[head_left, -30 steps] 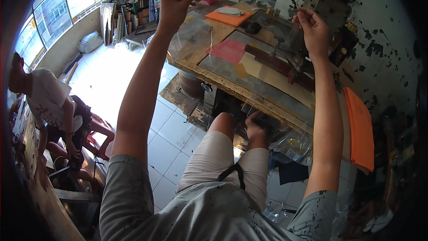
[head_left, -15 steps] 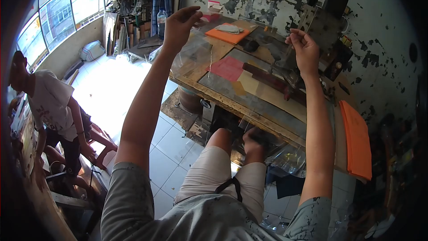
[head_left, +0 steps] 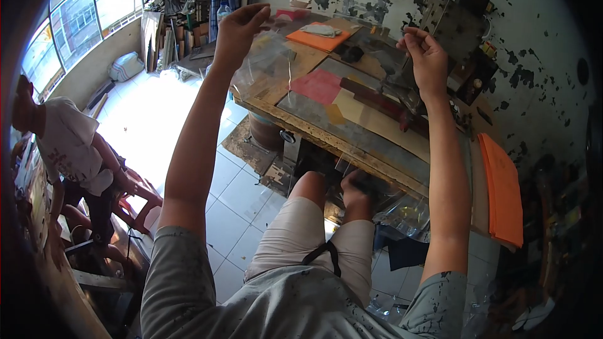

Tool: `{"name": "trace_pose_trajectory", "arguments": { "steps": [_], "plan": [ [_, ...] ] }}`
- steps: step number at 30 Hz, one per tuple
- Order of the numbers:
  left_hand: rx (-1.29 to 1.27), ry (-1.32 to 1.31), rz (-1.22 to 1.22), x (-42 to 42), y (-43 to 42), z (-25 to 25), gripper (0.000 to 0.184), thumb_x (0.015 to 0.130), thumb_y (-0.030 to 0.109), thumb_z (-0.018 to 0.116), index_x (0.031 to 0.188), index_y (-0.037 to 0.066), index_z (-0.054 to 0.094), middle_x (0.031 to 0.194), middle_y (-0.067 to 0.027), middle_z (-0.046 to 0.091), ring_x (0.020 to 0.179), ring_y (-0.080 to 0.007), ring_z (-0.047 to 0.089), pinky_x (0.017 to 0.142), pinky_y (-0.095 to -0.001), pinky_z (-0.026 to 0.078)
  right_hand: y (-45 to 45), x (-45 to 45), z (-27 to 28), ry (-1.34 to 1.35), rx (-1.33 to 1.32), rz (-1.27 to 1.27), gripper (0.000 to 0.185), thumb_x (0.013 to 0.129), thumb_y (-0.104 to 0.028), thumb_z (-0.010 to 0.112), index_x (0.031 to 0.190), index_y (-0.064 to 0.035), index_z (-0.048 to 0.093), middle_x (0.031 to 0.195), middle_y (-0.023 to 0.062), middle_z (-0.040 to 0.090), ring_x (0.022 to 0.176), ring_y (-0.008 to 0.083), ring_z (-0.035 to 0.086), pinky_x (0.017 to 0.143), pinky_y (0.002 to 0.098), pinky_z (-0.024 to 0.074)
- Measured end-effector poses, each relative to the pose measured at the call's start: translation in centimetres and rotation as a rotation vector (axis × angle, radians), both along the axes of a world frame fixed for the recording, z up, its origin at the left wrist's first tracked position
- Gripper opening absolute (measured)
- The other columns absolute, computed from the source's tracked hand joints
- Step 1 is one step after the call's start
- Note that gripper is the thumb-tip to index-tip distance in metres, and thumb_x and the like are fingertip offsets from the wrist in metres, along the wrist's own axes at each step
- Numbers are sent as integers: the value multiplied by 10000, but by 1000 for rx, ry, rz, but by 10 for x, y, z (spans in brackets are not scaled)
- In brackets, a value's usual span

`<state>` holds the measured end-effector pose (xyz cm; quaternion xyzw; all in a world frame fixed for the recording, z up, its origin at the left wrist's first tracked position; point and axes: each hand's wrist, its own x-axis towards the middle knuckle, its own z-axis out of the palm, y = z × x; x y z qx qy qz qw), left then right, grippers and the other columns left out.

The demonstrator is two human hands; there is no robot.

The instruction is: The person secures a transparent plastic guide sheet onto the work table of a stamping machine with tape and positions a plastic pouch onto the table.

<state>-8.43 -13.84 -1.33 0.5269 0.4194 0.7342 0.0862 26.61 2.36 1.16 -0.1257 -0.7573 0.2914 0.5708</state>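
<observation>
A clear plastic sheet (head_left: 267,66) hangs stretched between my two raised hands above the worktable (head_left: 326,140). My left hand (head_left: 237,36) pinches its upper left corner, fingers and thumb closed. At the other upper corner, my right hand (head_left: 428,61) is also pinched, thumb against fingers. Most of the sheet is see-through, so its right and lower edges are hard to make out. Seen through or below it are a pink sheet (head_left: 317,86) and a dark red bar (head_left: 372,100) on the tabletop.
A machine (head_left: 457,34) stands against the peeling wall at right. Orange material (head_left: 323,44) with a pale cloth (head_left: 320,30) lies at the table's back; an orange stack (head_left: 501,191) sits at its right end. At left, another person (head_left: 72,141) sits by the window.
Both my hands have shifted slightly up and left, with the plastic sheet still held between them. The view has turned a little; the other person's arm has moved slightly.
</observation>
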Motion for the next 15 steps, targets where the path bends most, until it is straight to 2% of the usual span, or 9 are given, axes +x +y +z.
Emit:
{"name": "trace_pose_trajectory", "arguments": {
  "steps": [1, 4, 5, 8, 9, 12, 13, 15],
  "plan": [
    [-29, 18, 49, -5, -5, -1, 341, 982, 266, 708, 1145, -33, 694, 988, -107, 743, 907, -159, 723, 819, -286, 577, -8, -4, 1, 25, -21, 46, 268, 1022, -195, 653, 1176, 23, 666, 923, 33, 729, 878, 77, 678, 733, 214, 492],
    [-23, -37, -54, -26, -14, -11, 322, 995, 289, 691, 1101, -14, 675, 1011, -108, 739, 900, -164, 724, 825, -289, 579, -30, -14, 3, -16, -37, 58, 264, 1025, -180, 644, 1183, 31, 660, 928, 43, 721, 881, 86, 680, 782, 229, 521],
    [-12, -46, -72, -31, -17, -13, 298, 1012, 292, 664, 1095, 7, 640, 1010, -113, 738, 890, -166, 725, 825, -294, 580, -32, -18, 1, -30, -38, 110, 263, 1026, -163, 640, 1192, 39, 654, 927, 51, 713, 873, 96, 679, 827, 252, 538],
    [57, -100, -127, -30, -35, -9, 274, 1026, 270, 642, 1117, 13, 625, 993, -113, 738, 887, -161, 723, 825, -298, 583, -33, -34, -7, -82, -17, 174, 255, 1022, -144, 641, 1191, 47, 653, 916, 51, 710, 858, 94, 671, 813, 253, 538],
    [86, -72, -89, -35, -36, -12, 255, 1037, 238, 623, 1144, 8, 605, 953, -111, 742, 852, -156, 722, 779, -284, 575, -36, -37, -7, -127, -11, 141, 227, 1018, -122, 641, 1160, 53, 656, 907, 46, 706, 841, 88, 661, 806, 251, 538],
    [53, 5, 97, -45, -50, -16, 284, 1047, 244, 604, 1173, -9, 615, 947, -82, 727, 838, -126, 697, 762, -268, 552, -36, -50, -13, -159, -11, 178, 183, 1015, -109, 638, 1106, 48, 662, 892, 40, 701, 835, 84, 657, 805, 249, 539],
    [36, 21, 213, -37, -57, -16, 298, 1032, 241, 631, 1173, -22, 631, 884, -62, 713, 794, -119, 681, 739, -261, 536, -37, -54, -15, -163, -60, 191, 173, 1015, -109, 640, 1088, 46, 661, 889, 37, 700, 834, 83, 656, 803, 250, 539],
    [14, 67, 281, -35, -69, -15, 280, 1025, 217, 644, 1156, -30, 655, 865, -67, 721, 765, -114, 679, 722, -253, 532, -37, -60, -18, -172, -160, 213, 159, 1013, -110, 642, 1053, 42, 661, 882, 32, 698, 833, 80, 654, 799, 251, 541]
  ]
}}
